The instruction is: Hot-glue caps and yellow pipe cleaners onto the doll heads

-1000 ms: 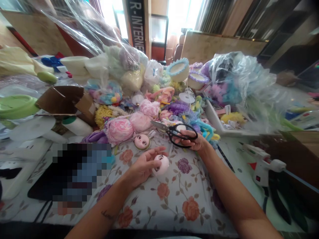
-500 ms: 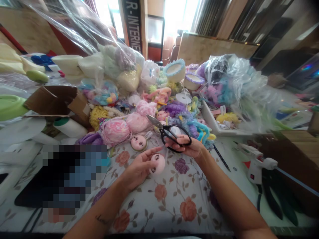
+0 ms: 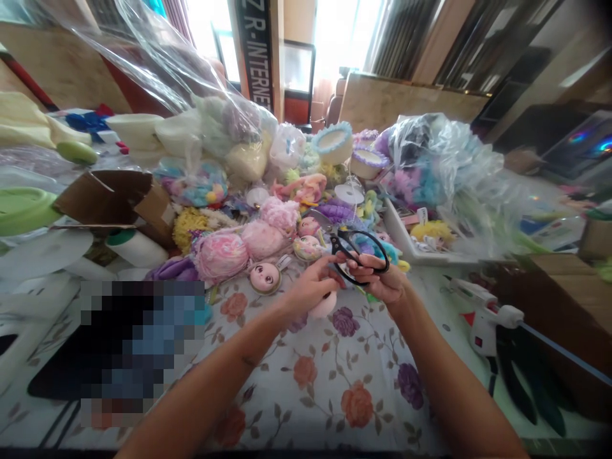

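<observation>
Over the flowered cloth, my left hand (image 3: 313, 288) is closed around a small pale pink doll head (image 3: 325, 306), its painted face mostly turned away and covered by my fingers. My right hand (image 3: 385, 280) grips a pair of scissors (image 3: 356, 275) with black loop handles, fingers around one loop. The blades point up and to the left, over the piled soft goods. My left fingertips are close to the lower handle; whether they touch it I cannot tell. Another doll head (image 3: 264, 278) with large painted eyes lies face up left of my hands.
Pink yarn balls (image 3: 222, 252) and colourful plush pieces pile up ahead. At left are a cardboard box (image 3: 102, 197) and a thread cone (image 3: 136, 247). A white tray (image 3: 421, 257) and a glue gun (image 3: 485, 312) are at right. Flowered cloth (image 3: 287, 389) covers the front.
Both hands have shifted to the right with the doll head and scissors. My left hand has turned over, hiding more of the doll's face.
</observation>
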A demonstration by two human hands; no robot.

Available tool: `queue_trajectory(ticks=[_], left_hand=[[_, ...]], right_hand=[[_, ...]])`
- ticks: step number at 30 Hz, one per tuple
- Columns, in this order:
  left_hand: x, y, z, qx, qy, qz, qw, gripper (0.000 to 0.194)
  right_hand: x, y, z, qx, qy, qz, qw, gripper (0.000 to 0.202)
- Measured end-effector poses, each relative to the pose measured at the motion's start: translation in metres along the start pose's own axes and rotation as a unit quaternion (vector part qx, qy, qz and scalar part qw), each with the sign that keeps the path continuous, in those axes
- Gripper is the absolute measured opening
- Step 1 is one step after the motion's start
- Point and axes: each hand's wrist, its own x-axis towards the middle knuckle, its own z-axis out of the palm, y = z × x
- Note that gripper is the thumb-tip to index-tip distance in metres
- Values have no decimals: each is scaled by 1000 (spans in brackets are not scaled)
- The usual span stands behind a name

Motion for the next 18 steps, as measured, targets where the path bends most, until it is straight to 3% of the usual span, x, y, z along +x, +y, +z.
queue_trajectory(ticks=[3,6,9,15,18], left_hand=[[25,-7,14,86,31,62,994,50],[34,-15,20,173,37,96,979,49],[34,-20,20,197,21,117,973,49],[29,-19,20,220,45,184,957,36],[26,-21,17,203,52,168,963,35]], right_hand=[[-5,2,-3,14,10,-40,999,12],[-11,2,-5,20,14,-57,998,7],[-15,-3,-6,-22,25,-56,998,16],[-15,-8,-11,-134,6,-30,990,31],[-25,-6,-8,-216,31,-31,975,30]])
